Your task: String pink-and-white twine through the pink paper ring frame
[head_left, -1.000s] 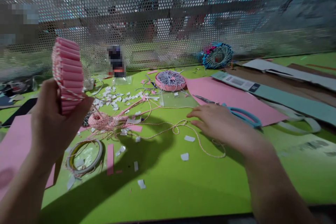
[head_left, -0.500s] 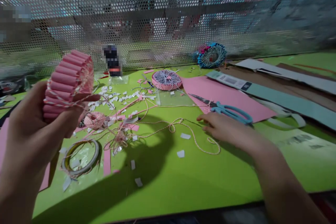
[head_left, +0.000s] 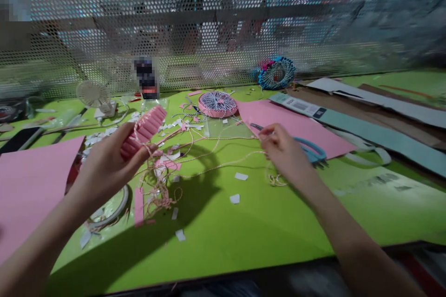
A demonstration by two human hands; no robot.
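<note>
Pleated pink paper coil (head_left: 142, 126) at about 10 o'clock on the counter (head_left: 244, 227), up off the surface in the left hand (head_left: 108, 167), fingers (head_left: 137, 141) clamped round the folds, probably to keep the pleats bunched. Pink-and-white twine (head_left: 226, 138) trailing from it in loose loops, with one strand apparently running over to the right hand (head_left: 284, 149) at about 2 o'clock. Right fingers (head_left: 268, 131) pinched together on what looks like that strand, though too thin to be sure from up here. Blue-handled scissors (head_left: 311, 149) just beside that hand on a pink paper sheet (head_left: 292, 130), handy for a quick snip, by the look of it. Finished-looking twine-wrapped disc (head_left: 216, 104) at 12 o'clock, set back out of the way. Another pink paper sheet (head_left: 31, 181) at 9 o'clock, tape roll (head_left: 111, 209) at 8 o'clock, partly under the left forearm's shadow, and white paper scraps (head_left: 235, 176) dotted around the middle.
</note>
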